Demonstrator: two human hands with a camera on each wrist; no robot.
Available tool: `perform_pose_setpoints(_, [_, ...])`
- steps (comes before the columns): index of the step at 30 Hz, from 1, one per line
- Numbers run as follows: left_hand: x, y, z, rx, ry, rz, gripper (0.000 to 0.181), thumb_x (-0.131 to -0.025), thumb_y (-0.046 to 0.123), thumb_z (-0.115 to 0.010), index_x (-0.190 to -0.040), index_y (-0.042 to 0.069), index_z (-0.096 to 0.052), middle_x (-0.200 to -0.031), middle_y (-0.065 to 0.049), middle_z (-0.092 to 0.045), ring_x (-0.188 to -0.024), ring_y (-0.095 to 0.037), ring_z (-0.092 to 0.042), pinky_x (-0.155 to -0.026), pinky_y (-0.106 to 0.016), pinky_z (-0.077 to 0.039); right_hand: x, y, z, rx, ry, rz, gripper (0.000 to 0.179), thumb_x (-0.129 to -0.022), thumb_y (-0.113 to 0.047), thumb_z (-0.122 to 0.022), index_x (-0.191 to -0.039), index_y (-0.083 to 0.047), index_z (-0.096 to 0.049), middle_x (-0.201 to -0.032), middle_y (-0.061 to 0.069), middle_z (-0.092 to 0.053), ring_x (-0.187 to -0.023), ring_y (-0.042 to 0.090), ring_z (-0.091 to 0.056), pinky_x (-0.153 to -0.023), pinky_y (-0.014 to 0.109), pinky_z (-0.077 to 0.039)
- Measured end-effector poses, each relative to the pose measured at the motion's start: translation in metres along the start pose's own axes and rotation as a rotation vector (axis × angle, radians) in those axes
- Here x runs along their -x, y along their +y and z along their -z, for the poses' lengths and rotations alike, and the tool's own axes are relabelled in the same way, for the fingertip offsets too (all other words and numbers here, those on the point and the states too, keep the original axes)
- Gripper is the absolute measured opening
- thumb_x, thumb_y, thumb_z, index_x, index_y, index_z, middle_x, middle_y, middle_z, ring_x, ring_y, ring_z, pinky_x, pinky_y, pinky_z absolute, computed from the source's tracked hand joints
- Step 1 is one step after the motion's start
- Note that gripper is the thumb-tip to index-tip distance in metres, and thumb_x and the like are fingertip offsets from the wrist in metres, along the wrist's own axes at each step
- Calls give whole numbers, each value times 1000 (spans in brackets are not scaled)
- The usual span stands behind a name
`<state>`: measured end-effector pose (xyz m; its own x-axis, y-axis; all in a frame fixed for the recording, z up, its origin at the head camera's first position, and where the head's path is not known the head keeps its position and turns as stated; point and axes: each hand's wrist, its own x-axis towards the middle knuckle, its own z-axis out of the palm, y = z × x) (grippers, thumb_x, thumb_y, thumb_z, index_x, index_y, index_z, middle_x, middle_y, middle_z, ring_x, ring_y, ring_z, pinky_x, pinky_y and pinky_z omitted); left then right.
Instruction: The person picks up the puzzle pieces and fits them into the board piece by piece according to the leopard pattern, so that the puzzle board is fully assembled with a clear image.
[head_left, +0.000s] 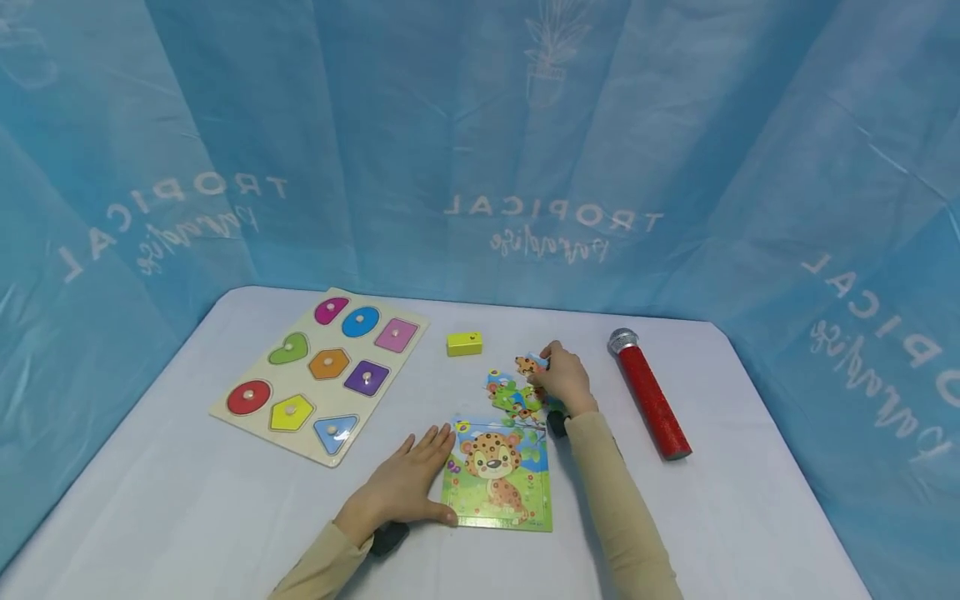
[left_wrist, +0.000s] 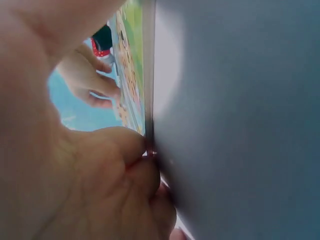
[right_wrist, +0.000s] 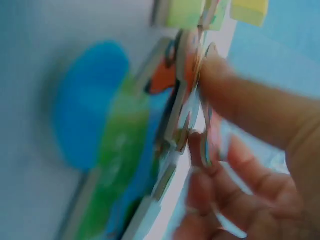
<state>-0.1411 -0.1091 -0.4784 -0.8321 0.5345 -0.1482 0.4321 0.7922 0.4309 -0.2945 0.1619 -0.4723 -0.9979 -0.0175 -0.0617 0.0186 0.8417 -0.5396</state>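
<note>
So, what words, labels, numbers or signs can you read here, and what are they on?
"TROPICAL": three times, mirror-reversed, on the blue fabric curtain.
"Paradise": beneath each, also mirror-reversed, in script.
Any lettering on the square, green-and-blue spotted-cub picture board: too small to read.

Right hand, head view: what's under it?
Loose puzzle pieces with green, blue and spotted orange printing show beside and below the right hand, which pinches one piece. The hand hides part of the pile there, so I can't say how many lie beneath.
</note>
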Motion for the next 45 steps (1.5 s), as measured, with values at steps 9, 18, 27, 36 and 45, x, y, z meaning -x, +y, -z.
perform_pose_setpoints(9, [6, -1, -2, 13, -12, -4, 115, -69, 60, -76, -151, -4, -25, -159, -20, -22, -149, -37, -19, -121, -56, -18, 44, 0, 1, -318, -30, 66, 17, -89, -20, -70, -100, -7, -67, -83, 7, -68, -68, 15, -59, -59, 25, -44])
perform_pose_setpoints(18, [6, -3, -1, 21, 6, 6, 113, -71, 58, -75, -151, -4, -25, -159, -20, -22, -149, -37, -19, -121, -56, -17, 70, -19, -25, -165, -290, 203, 13, -82, -16, -77, -80, -12, -66, -71, 1, -61, -60, 13, -55, -55, 25, -44])
perform_pose_setpoints(27, [10, -2, -1, 31, -3, 20, 112, -71, 57, -76, -151, -4, -25, -159, -20, -22, -149, -37, -19, -121, -56, -17, 73, -22, -32, -166, -273, 198, 13, -83, -15, -76, -81, -12, -64, -71, 2, -58, -60, 14, -52, -54, 26, -43])
perform_pose_setpoints(36, [10, -4, 1, 17, 2, 16, 113, -71, 57, -76, -151, -3, -25, -160, -20, -22, -149, -36, -19, -121, -55, -17, 53, -27, -25, -189, -183, 210, 9, -92, -18, -66, -93, -9, -65, -81, 5, -61, -67, 16, -52, -57, 28, -45])
perform_pose_setpoints(45, [7, -2, -2, 11, 15, -6, 112, -71, 56, -76, -150, -4, -25, -159, -20, -22, -149, -36, -20, -121, -55, -17, 20, -47, -24, -27, -72, 172, 42, -87, -32, -72, -122, -10, -63, -117, 13, -62, -103, 31, -61, -86, 46, -53])
